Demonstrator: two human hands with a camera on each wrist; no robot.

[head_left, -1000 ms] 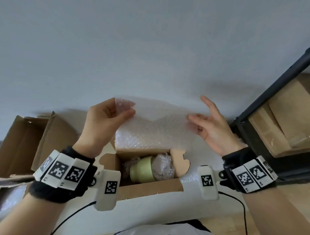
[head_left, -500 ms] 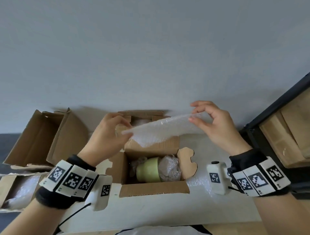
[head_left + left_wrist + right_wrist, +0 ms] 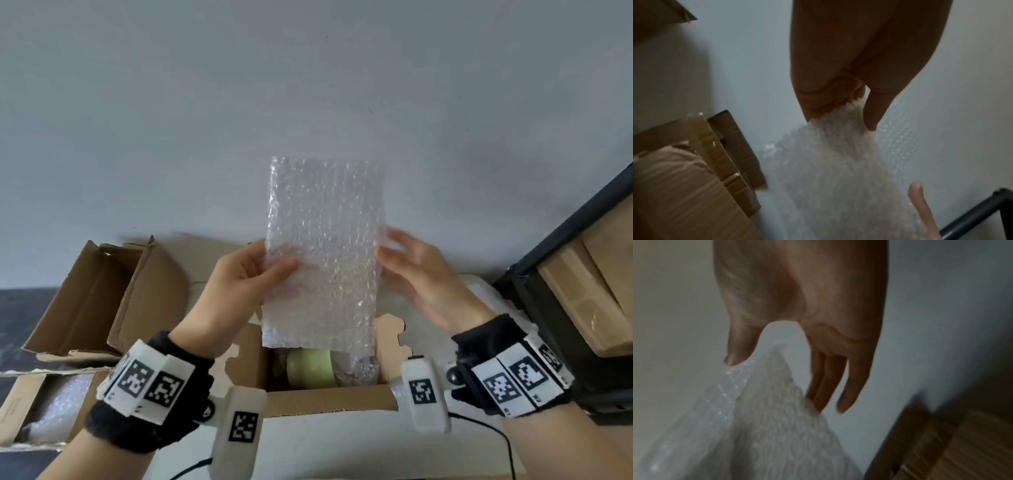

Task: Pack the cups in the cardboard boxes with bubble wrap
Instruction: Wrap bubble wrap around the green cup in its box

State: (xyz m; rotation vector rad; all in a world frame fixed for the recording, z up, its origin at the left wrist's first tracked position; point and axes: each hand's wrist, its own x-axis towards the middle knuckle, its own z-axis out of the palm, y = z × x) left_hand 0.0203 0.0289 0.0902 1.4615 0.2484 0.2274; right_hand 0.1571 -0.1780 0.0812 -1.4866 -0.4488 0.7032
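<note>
A clear bubble wrap sheet (image 3: 325, 253) stands upright in the air above the open cardboard box (image 3: 329, 404). My left hand (image 3: 274, 270) pinches its left edge, thumb in front; the left wrist view shows the same pinch (image 3: 838, 120) on the sheet (image 3: 838, 170). My right hand (image 3: 387, 257) holds the right edge between thumb and straight fingers, and the right wrist view shows that hand (image 3: 774, 382) on the wrap (image 3: 777, 434). Inside the box a pale green cup (image 3: 310, 368) lies on its side beside a bubble-wrapped bundle (image 3: 359, 368). The sheet hides the back of the box.
An empty open box (image 3: 89, 298) stands at the left. Another box (image 3: 20, 407) holding bubble wrap sits at the lower left. A black shelf frame (image 3: 555, 267) with tan boards rises at the right. A grey wall lies close behind the white table (image 3: 342, 442).
The sheet, held flat and edge-on half a second ago, is now turned upright and faces me. Both hands have come closer together on its side edges.
</note>
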